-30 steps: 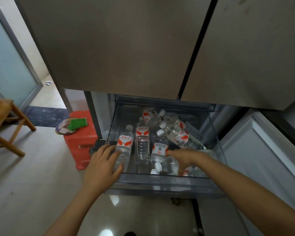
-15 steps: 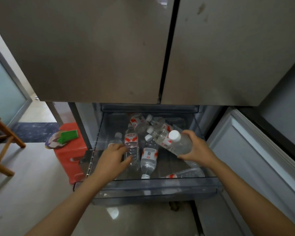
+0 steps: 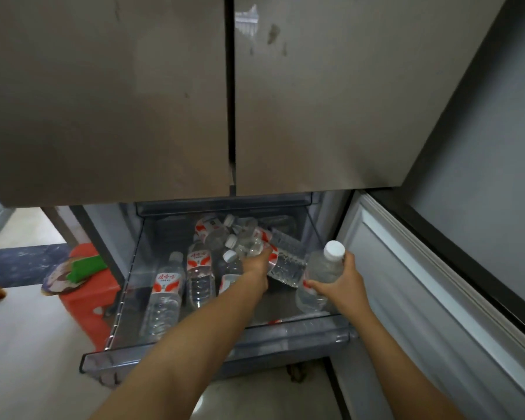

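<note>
The clear fridge drawer (image 3: 300,336) is pulled out, with water bottles lying in it. Two bottles (image 3: 164,294) lie side by side along its left wall, and a loose pile (image 3: 214,233) sits against the back edge. The held bottle (image 3: 317,278) is clear plastic with a white cap and a red-marked label, upright over the drawer's front right corner. The right hand (image 3: 344,287) grips it round the middle, fingers wrapped. The left hand (image 3: 256,268) reaches into the drawer's middle and rests on a slanting bottle (image 3: 285,266). I cannot tell if its fingers close round it.
</note>
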### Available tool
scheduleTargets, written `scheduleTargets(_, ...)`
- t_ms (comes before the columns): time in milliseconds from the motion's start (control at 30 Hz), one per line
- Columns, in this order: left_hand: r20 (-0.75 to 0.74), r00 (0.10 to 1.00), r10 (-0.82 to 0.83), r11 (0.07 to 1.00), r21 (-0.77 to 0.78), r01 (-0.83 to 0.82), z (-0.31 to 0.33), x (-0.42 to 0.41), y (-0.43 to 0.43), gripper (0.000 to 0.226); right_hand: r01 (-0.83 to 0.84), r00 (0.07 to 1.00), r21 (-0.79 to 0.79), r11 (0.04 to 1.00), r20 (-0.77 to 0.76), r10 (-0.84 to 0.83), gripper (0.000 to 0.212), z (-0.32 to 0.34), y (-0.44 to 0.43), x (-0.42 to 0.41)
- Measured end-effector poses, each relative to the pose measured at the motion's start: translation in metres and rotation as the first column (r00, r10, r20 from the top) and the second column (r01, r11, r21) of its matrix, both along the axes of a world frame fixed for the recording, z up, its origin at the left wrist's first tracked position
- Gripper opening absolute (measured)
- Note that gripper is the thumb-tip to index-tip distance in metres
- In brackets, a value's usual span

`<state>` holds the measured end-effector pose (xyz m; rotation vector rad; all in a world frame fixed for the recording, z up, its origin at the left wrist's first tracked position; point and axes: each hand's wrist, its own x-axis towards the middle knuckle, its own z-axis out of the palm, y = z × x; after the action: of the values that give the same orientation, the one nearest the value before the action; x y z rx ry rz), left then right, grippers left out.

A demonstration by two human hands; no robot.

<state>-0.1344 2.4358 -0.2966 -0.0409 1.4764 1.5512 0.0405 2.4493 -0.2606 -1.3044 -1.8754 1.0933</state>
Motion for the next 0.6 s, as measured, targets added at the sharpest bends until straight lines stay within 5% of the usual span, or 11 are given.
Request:
scheduleTargets(200, -0.049, 0.975, 0.219, 0.964, -0.146, -0.224, -0.002, 0.009, 0.009, 0.092, -0.086, 0.986, -0.003, 0.996, 0.144, 0.086, 0.083, -0.011, 0.001, -0.005)
scheduleTargets(433, 0.070, 0.944, 0.321, 0.945, -0.090, -0.315, -0.014, 0.016, 0.023, 0.091, 0.050, 0.992, -0.030, 0.998, 0.115, -0.046, 0.086, -0.014, 0.007, -0.003)
scheduleTargets(600, 0.042, 0.932, 0.360, 0.933, -0.004, -0.360, -0.029, 0.013, 0.038, 0.129, 0.042, 0.993, -0.015, 0.999, 0.107, -0.040, 0.087, -0.017, 0.009, -0.004)
